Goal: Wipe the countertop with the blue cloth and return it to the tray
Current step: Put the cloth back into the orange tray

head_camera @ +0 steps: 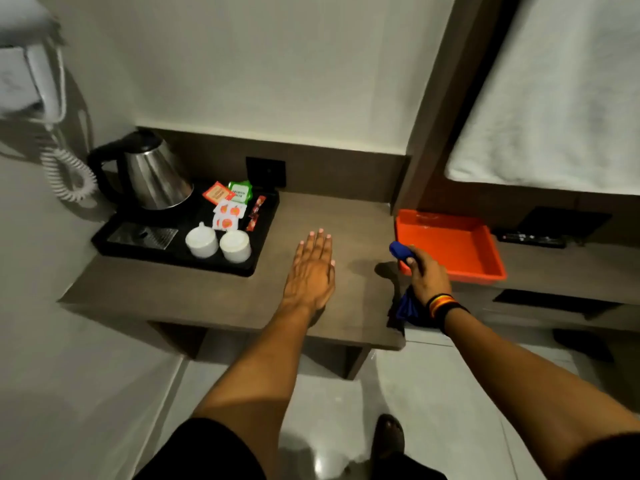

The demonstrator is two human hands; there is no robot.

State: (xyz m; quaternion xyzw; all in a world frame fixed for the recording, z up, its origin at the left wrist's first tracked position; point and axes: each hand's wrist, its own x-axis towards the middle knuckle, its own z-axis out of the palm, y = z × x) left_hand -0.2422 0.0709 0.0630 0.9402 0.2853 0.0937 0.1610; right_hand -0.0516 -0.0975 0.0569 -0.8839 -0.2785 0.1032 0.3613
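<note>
My right hand [427, 275] is shut on the blue cloth [401, 251]. One end pokes out above my fingers and the rest hangs below my wrist at the counter's front right corner. The hand is at the near-left corner of the orange tray [485, 268], which has nothing in it. My left hand [311, 271] lies flat, palm down, fingers apart, on the brown countertop [207, 292] near its middle.
A black tray [104, 242] at the counter's left carries a steel kettle [156, 178], two white cups [218, 244] and sachets [228, 206]. A wall phone [38, 81] with coiled cord hangs at left. A white towel [561, 98] hangs at right. Tiled floor lies below.
</note>
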